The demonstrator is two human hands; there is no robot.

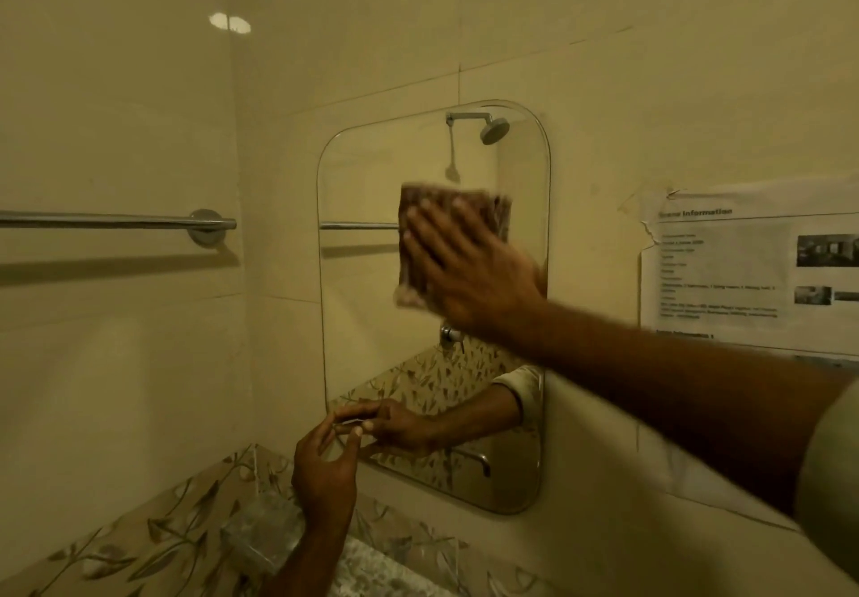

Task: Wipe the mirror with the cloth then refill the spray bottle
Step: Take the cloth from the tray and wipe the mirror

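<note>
A rounded frameless mirror [367, 317] hangs on the beige tiled wall. My right hand [469, 266] lies flat with spread fingers on a folded brown cloth [413, 243] and presses it against the middle of the glass; both look motion-blurred. My left hand [325, 471] is at the mirror's lower left corner, with thumb and fingers pinching the edge; its reflection shows in the glass. A blurred clear plastic object [260, 536] sits on the ledge below my left wrist; I cannot tell whether it is the spray bottle.
A chrome towel rail [116, 221] runs along the left wall. A printed paper notice [743, 271] is stuck to the wall right of the mirror. A leaf-patterned tile band [162, 536] and a speckled counter [372, 568] lie below. A shower head is reflected in the glass.
</note>
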